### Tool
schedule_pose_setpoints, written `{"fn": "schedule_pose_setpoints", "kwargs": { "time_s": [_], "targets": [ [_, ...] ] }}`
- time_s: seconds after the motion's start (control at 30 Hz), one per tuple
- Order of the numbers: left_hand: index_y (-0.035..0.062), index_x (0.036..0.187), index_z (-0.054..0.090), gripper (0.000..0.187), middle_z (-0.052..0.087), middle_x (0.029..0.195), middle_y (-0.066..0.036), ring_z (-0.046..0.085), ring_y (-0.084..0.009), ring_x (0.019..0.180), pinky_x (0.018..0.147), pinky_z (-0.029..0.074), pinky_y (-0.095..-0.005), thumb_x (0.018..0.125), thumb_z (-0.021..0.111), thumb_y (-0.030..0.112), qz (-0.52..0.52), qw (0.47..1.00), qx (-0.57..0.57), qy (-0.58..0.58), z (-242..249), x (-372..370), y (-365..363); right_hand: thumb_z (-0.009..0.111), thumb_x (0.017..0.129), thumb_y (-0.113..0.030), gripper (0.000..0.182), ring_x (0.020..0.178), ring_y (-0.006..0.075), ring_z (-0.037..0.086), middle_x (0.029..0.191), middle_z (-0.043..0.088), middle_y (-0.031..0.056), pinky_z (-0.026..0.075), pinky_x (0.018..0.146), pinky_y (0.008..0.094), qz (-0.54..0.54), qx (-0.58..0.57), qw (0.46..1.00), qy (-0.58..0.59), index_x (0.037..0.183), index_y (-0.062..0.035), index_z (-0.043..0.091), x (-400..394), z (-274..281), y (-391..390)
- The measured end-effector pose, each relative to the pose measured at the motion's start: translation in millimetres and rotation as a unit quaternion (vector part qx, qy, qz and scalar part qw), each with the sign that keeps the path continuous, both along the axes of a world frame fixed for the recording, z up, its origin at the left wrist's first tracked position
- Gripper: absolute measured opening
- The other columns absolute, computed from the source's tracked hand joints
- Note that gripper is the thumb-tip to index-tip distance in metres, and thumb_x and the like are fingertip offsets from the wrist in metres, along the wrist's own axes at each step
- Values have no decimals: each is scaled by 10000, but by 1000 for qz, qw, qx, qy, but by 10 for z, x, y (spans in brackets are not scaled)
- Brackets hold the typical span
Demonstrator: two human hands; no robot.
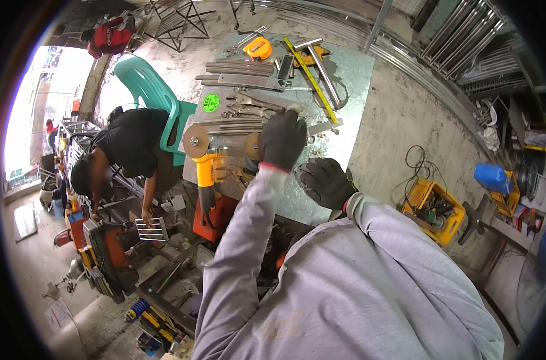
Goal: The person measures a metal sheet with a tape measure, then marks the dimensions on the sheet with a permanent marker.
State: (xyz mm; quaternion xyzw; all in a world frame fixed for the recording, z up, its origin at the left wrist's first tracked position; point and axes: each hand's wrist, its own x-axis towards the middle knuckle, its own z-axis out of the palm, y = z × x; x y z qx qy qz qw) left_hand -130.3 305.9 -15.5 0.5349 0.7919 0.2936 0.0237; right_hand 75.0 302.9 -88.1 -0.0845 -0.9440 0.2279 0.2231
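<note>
Both hands wear black gloves. My left hand [283, 139] is over the metal-topped table [352, 129], its fingers closed around something small and pale at the fingertips that I cannot make out. Close to its wrist is a brown disc [252, 146]. My right hand [325, 183] rests lower on the table, fingers loosely curled and a little apart, holding nothing visible. Left of my left hand stands a yellow angle grinder [206, 171] with a round disc [195, 141]. Metal strips [240, 69], pliers [258, 101] and a yellow ruler [312, 81] lie beyond.
An orange tape measure [258, 48] and a metal square [324, 72] lie at the table's far side. A person [129, 141] bends beside a green chair [147, 81] on the left, holding a small metal grille [151, 229]. A yellow crate [435, 210] stands right.
</note>
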Motion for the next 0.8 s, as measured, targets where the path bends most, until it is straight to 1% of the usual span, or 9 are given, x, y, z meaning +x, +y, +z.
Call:
{"fn": "schedule_pose_setpoints", "kwargs": {
  "time_s": [0.07, 0.13, 0.17, 0.23, 0.4, 0.5, 0.63, 0.73, 0.8],
  "targets": [
    [83, 1035, 714, 173, 717, 1009, -183, 713, -392, 951, 818, 563, -502, 922, 699, 213, -2, 999, -41, 20, -103, -135, 384, 781, 843, -268, 516, 1306, 335, 536, 1347, 579, 100, 432, 1105, 514, 2, -10, 1000, -15, 1316, -133, 627, 6, 77, 17],
    [90, 1129, 706, 262, 743, 1057, -205, 718, -433, 994, 859, 565, -537, 919, 709, 247, -12, 985, -167, 38, -195, -210, 691, 786, 839, -265, 525, 1310, 335, 536, 1347, 580, 98, 434, 1106, 509, 8, -17, 999, -27, 1320, -129, 624, -5, 88, 47],
    [95, 1084, 711, 199, 753, 1045, -191, 731, -416, 998, 858, 573, -530, 921, 689, 208, -23, 978, -196, 67, -276, -260, 795, 788, 837, -261, 523, 1310, 336, 538, 1345, 583, 97, 436, 1107, 505, 7, -14, 1000, -23, 1316, -129, 627, 0, 71, 52],
    [102, 1044, 750, 161, 768, 995, -147, 760, -362, 973, 832, 595, -489, 917, 664, 152, -15, 962, -238, 129, -404, -308, 952, 790, 835, -258, 521, 1311, 338, 540, 1344, 585, 96, 438, 1107, 502, 6, -16, 1000, -13, 1313, -129, 629, -12, 57, 38],
    [168, 1018, 779, 173, 784, 1012, -90, 764, -328, 1007, 852, 591, -478, 956, 618, 157, -41, 951, -267, 153, -463, -388, 1084, 782, 845, -257, 489, 1305, 337, 546, 1348, 585, 96, 436, 1120, 504, 6, -22, 1000, -17, 1296, -124, 648, 10, 20, 50],
    [138, 1015, 755, 162, 770, 994, -137, 756, -381, 981, 839, 576, -507, 949, 608, 149, -90, 950, -237, 182, -413, -432, 1003, 768, 863, -260, 472, 1301, 338, 549, 1349, 585, 99, 436, 1121, 508, 6, -27, 999, -23, 1299, -124, 650, 12, 21, 40],
    [138, 1012, 743, 131, 752, 971, -140, 738, -381, 959, 805, 556, -507, 931, 644, 167, -96, 952, -204, 209, -270, -454, 885, 752, 885, -260, 454, 1303, 341, 546, 1352, 585, 103, 429, 1127, 514, 6, -34, 999, -27, 1307, -128, 649, 14, -14, 38],
    [123, 1010, 716, 129, 728, 967, -165, 708, -389, 949, 794, 536, -509, 908, 694, 198, -71, 969, -99, 216, -122, -423, 695, 754, 881, -266, 469, 1329, 343, 522, 1371, 573, 102, 428, 1129, 516, 8, -26, 999, -38, 1320, -139, 648, 15, -36, 27],
    [104, 998, 684, 167, 710, 991, -195, 683, -399, 973, 824, 525, -515, 905, 728, 236, -49, 986, 6, 160, -20, -395, 529, 758, 870, -268, 489, 1340, 344, 509, 1379, 562, 104, 427, 1129, 517, 14, -21, 999, -45, 1329, -144, 643, 16, -25, 18]
  ]
}}
